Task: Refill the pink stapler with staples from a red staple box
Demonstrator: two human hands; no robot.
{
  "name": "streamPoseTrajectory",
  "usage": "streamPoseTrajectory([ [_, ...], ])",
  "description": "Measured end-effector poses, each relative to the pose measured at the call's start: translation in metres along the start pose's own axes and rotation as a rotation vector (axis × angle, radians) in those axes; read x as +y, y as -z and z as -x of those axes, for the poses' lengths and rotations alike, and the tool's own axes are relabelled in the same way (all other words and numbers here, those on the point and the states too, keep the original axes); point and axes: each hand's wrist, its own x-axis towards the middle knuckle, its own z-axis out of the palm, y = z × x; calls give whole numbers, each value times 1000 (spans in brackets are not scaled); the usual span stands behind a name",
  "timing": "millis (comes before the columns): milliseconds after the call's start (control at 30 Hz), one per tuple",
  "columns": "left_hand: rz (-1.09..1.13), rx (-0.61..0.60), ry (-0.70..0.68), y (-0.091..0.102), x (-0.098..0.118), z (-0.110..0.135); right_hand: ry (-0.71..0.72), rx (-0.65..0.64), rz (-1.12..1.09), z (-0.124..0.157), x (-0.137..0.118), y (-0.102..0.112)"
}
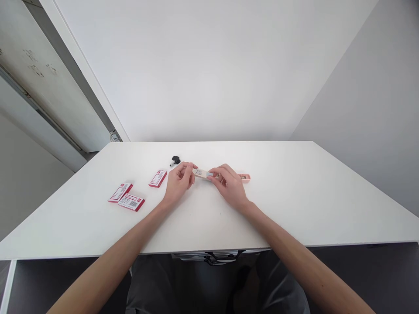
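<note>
Above the middle of the table, my left hand (180,181) is closed, its thumb and fingers pinching the left end of a slim cream-coloured piece (199,172) with a dark printed pattern. My right hand (230,185) is closed too, its thumb and fingertips on a small grey piece (209,174) at the right end of the cream one. Whether the two pieces are joined, I cannot tell. A pink piece (245,178) with dark print shows just beyond my right hand, which partly hides it.
Left of my left hand lies a small red-and-white box (158,178). Farther left are two similar boxes (120,192) (131,202), one touching the other. A small black and silver object (175,161) lies behind my left hand. The white table (294,192) meets a wall at its back.
</note>
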Motion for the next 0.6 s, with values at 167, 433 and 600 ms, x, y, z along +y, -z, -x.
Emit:
streamPoseTrajectory([
  [167, -394, 108, -263, -5, -13, -1, 3, 44, -14, -2, -2, 1],
  [433, -466, -62, -40, -4, -21, -5, -39, 98, -20, -3, 1, 2],
  [600, -537, -58, 39, -2, -21, -6, -95, 117, 48, -2, 1, 3],
])
